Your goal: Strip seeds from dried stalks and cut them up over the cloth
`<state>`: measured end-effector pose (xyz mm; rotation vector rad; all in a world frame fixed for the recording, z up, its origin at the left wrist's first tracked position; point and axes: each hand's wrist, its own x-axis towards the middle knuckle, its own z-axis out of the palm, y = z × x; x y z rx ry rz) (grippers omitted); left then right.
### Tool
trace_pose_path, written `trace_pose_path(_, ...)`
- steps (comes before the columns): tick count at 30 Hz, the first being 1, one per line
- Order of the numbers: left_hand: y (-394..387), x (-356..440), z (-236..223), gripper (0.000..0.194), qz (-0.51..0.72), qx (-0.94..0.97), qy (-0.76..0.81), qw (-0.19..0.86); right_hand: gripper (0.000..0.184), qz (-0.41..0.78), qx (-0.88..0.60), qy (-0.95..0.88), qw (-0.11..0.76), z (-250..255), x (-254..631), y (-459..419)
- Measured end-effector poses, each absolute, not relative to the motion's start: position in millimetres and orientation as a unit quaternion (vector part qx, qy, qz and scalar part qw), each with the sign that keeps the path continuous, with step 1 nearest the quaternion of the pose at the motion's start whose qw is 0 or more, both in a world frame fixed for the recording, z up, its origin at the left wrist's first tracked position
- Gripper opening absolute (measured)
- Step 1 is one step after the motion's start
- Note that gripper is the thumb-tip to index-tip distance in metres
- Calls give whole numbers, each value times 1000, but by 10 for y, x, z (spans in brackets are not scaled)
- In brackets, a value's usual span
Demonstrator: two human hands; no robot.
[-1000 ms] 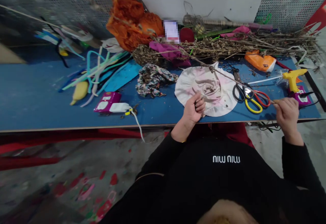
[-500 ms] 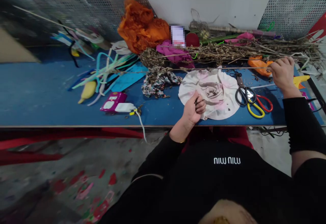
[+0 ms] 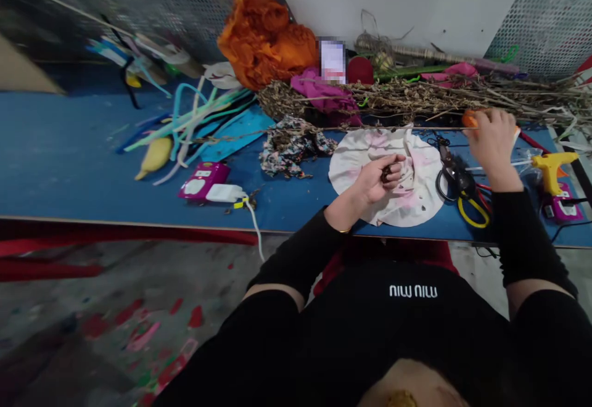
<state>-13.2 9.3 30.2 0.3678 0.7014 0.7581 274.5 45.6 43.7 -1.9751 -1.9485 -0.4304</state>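
Note:
My left hand [image 3: 380, 180] is palm up above the round white cloth [image 3: 345, 169], its fingers curled around dark brown dried leaf bits [image 3: 386, 174]. My right hand [image 3: 496, 145] is further right, in front of a heap of dried stems [image 3: 416, 102]. Its fingers bend down at the right end of a long thin dried stem [image 3: 393, 127] that runs left across the table. The fingertips are partly hidden, but they appear closed on the stem. An orange object [image 3: 470, 118] shows behind that hand. Black-handled scissors [image 3: 446, 184] and yellow-and-red-handled scissors [image 3: 474, 211] lie between the hands.
A yellow glue gun [image 3: 552, 166] and a purple power socket [image 3: 562, 206] sit at the right. Left are a flowered cloth [image 3: 282, 154], another purple socket [image 3: 203, 180], a yellow object [image 3: 155, 157] and coloured strips. Orange crumpled material [image 3: 268, 43] and a phone [image 3: 333, 61] stand behind.
My left hand has moved right and up over the cloth and turned its palm upward, showing the leaf bits. My right hand has moved left along the stem. The view has shifted slightly.

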Motion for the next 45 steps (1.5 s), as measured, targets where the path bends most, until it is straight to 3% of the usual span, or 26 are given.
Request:
trace_pose_path(4,188,-109,204,17,364,182,327,853,29,12,-563,-782,269,309,2088,192)
trace_pose_path(7,217,-111,136,11,382,168,336,844,32,66,-512,-799,309,160,1736,51)
trace_pose_path(12,232,-116,79,57,341,158,340,862,37,59,-519,-779,346,-18,1590,-30)
trace_pose_path(16,183,-86,101,59,355,165,349,852,37,84,-512,-774,363,-39,1609,-56)
trace_pose_path(25,183,-65,119,32,430,110,334,831,39,83,-506,-777,364,-55,1529,-113)
trace_pose_path(34,203,-105,171,56,414,1,297,861,50,14,-470,-816,336,-109,1495,-139)
trace_pose_path(36,196,-92,161,51,409,9,312,857,54,4,-460,-831,311,-123,1483,-139)
trace_pose_path(40,193,-33,105,21,419,39,320,849,58,-11,-453,-845,284,-142,1482,-133)
trace_pose_path(45,196,-10,32,24,408,54,308,858,58,-15,-471,-838,277,-142,1488,-122)
